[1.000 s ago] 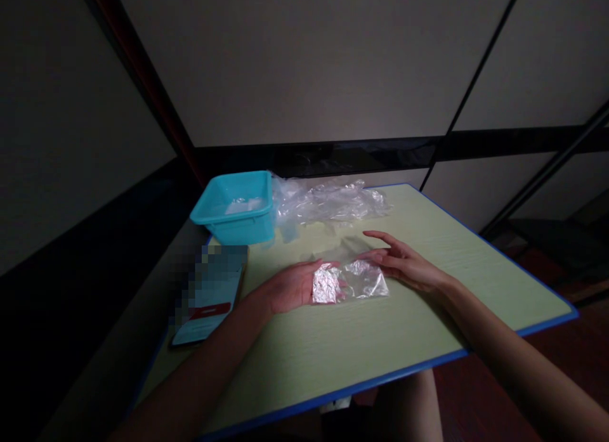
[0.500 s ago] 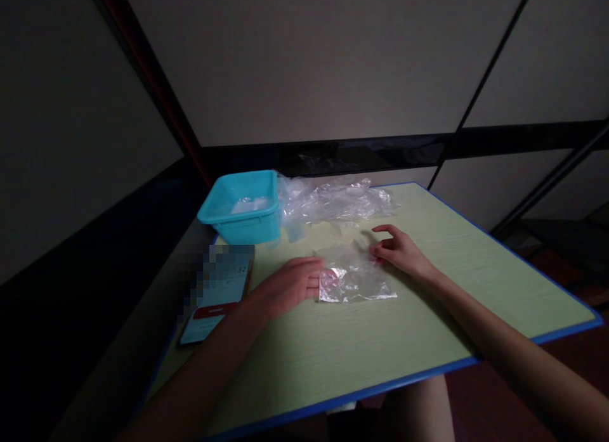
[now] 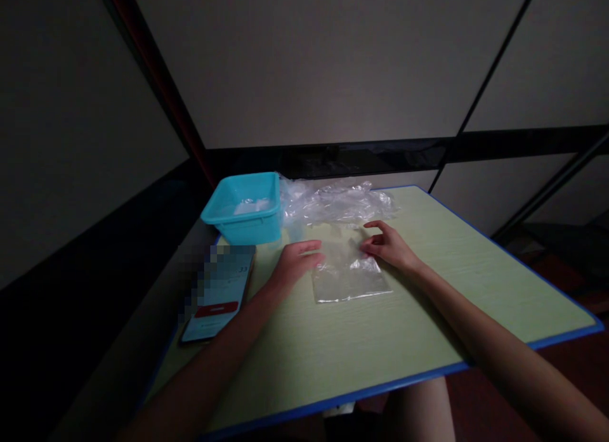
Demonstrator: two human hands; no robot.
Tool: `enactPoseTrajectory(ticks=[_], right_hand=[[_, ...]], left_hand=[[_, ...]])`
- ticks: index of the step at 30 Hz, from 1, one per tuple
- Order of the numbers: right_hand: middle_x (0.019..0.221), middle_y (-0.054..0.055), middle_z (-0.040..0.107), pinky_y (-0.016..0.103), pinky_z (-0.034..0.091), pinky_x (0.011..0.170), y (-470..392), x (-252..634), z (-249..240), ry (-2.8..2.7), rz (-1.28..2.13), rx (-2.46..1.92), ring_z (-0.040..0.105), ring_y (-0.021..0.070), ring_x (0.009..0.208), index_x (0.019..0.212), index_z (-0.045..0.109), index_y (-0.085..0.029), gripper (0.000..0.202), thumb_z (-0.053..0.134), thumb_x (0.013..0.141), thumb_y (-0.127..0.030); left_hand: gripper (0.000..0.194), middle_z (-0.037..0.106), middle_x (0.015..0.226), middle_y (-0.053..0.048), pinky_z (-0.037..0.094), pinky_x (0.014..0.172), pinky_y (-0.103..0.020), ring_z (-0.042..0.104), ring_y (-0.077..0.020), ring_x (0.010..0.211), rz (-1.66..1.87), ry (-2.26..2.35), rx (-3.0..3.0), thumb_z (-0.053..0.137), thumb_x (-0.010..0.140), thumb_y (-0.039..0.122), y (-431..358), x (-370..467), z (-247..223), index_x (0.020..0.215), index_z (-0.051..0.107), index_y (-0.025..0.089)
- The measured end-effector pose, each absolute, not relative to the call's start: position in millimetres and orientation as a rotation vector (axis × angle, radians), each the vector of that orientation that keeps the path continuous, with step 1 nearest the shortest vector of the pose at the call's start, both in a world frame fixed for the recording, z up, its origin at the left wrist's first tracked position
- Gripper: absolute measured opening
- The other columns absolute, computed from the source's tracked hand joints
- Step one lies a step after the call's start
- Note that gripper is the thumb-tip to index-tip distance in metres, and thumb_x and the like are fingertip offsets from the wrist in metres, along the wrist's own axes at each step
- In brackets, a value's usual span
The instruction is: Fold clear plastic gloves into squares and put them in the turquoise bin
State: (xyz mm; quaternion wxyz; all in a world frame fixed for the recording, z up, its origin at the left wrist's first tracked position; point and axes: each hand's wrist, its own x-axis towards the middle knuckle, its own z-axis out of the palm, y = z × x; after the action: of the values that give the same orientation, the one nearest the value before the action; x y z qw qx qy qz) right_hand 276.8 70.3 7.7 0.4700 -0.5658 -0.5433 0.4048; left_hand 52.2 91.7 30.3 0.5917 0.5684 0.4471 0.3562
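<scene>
A clear, flat plastic bag [image 3: 352,282] lies on the table between my two hands, its shiny bottom edge towards me. At its upper left side is my left hand [image 3: 295,261], thumb and fingers apart, the fingertips at the bag's edge. My right hand [image 3: 389,247] rests at the upper right side of the bag. Its index finger arches away from the thumb, while the other fingers curl in and touch the film. The bag's upper end is hard to make out against the tabletop.
A turquoise plastic basket [image 3: 273,223] with whitish contents stands at the back left. Beside it lies a heap of crumpled clear plastic [image 3: 337,201]. A phone [image 3: 221,290] with a lit screen is left of my left forearm. The pale green table [image 3: 380,347] has a blue edge.
My left hand has lifted off the bag's lower left part and moved up along its side, thumb and fingers now parted. The bag lies flatter. My right hand has shifted slightly left.
</scene>
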Motion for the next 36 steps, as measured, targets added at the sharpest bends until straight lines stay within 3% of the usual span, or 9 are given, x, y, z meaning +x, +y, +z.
enactPoseTrajectory(ticks=[6,11,15,20,24,29,36], right_hand=[[0.066,-0.004,0.057,0.025,0.048,0.050,61,279,13,-1.353,0.995,-1.374,0.059,0.0130,0.053,0.095,0.043,-0.021,0.037,0.061,0.062,-0.020],[0.070,-0.002,0.057,0.024,0.047,0.048,58,277,11,-1.387,0.986,-1.389,0.057,0.0125,0.054,0.098,0.044,-0.021,0.038,0.057,0.063,-0.016],[0.084,0.004,0.060,0.026,0.047,0.051,56,277,11,-1.542,0.825,-1.445,0.055,0.0129,0.058,0.106,0.045,-0.019,0.043,0.052,0.065,-0.013],[0.108,0.011,0.055,0.040,0.048,0.078,47,280,17,-1.903,0.232,-1.477,0.056,0.0230,0.089,0.110,0.053,-0.017,0.040,0.049,0.071,-0.012],[0.123,0.012,0.052,0.046,0.036,0.096,38,278,17,-2.162,0.234,-1.379,0.046,0.0261,0.113,0.121,0.050,-0.018,0.039,0.044,0.082,-0.019],[0.134,0.010,0.044,0.053,0.025,0.101,37,277,13,-2.313,0.270,-1.391,0.039,0.0259,0.122,0.129,0.043,-0.021,0.042,0.042,0.088,-0.028],[0.132,0.011,0.046,0.048,0.026,0.104,6,256,29,-2.326,0.312,-1.320,0.042,0.0242,0.121,0.131,0.041,-0.019,0.044,0.040,0.090,-0.032]], left_hand=[[0.036,0.069,0.068,-0.005,0.048,0.075,-0.037,0.065,-0.0278,0.077,0.862,1.075,1.406,0.073,0.055,0.013,91,52,26,0.090,0.067,0.011],[0.035,0.069,0.084,-0.007,0.050,0.070,-0.036,0.064,-0.0281,0.081,0.896,1.072,1.460,0.069,0.055,0.009,87,55,24,0.089,0.066,0.012],[0.041,0.064,0.101,-0.011,0.049,0.076,-0.040,0.060,-0.0292,0.092,0.930,1.087,1.511,0.064,0.056,0.004,86,55,22,0.096,0.064,0.013],[0.044,0.050,0.124,-0.005,0.027,0.105,-0.038,0.041,-0.0250,0.119,1.076,1.060,1.798,0.057,0.062,0.002,78,54,20,0.102,0.062,0.020],[0.039,0.046,0.130,-0.008,0.018,0.108,-0.037,0.034,-0.0239,0.125,0.956,0.917,2.116,0.054,0.072,0.010,67,55,20,0.111,0.058,0.017],[0.033,0.044,0.133,-0.008,0.006,0.108,-0.039,0.028,-0.0213,0.130,0.689,0.770,2.314,0.047,0.082,0.018,67,51,20,0.113,0.057,0.019],[0.038,0.038,0.138,-0.006,0.004,0.107,-0.036,0.024,-0.0176,0.131,0.580,0.761,2.344,0.040,0.086,0.021,73,32,17,0.123,0.049,0.021]])
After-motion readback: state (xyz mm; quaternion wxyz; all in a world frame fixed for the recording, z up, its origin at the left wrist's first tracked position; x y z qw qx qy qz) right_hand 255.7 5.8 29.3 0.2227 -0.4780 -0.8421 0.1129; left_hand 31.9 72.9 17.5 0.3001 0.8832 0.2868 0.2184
